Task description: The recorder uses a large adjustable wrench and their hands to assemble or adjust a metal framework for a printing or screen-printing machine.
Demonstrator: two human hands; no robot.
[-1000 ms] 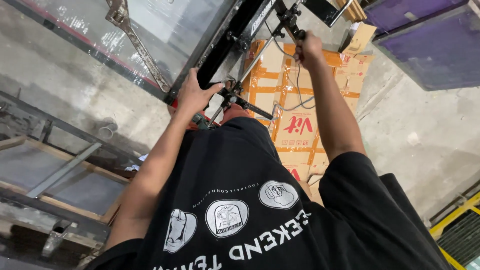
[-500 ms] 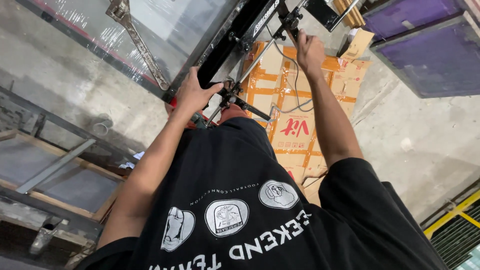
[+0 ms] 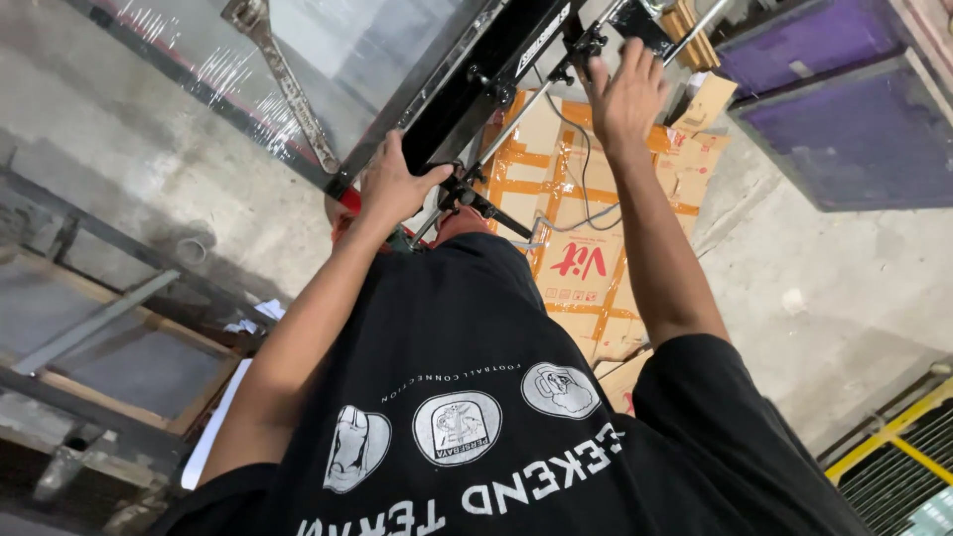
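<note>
Since half a second ago, the right hand [image 3: 623, 91] has opened out and slid a little up the thin metal rod [image 3: 516, 124], while the left hand [image 3: 392, 184] keeps its place on the black bar [image 3: 486, 74].

At the left edge lies one wooden frame with grey mesh [image 3: 99, 337], partly cut off by the frame border, with grey metal struts across it. Above it, in the upper left, a glass sheet wrapped in clear film [image 3: 199, 60] slants across the view with one rusty bracket [image 3: 278, 79] lying on it; its top runs out of the picture.

In the upper middle, the left hand is curled over the lower end of the black bar, fingers pressed together and thumb hooked round the edge. A small black handle [image 3: 476, 199] sticks out just beside it. Something red shows under the wrist, too hidden to name.

Right of that, the right hand is spread flat, fingers apart, against the rod and a black clamp [image 3: 586, 45]; whether it grips anything I cannot tell. Flattened cardboard boxes [image 3: 586, 268] with orange tape lie on the concrete floor [image 3: 814, 298] below, perhaps three or four, overlapping so that the count is unsure. They hold nothing visible.

In the upper right stand two frames with purple screens [image 3: 844, 119], both cut off. A yellow rail [image 3: 884, 437] crosses the lower right corner.
</note>
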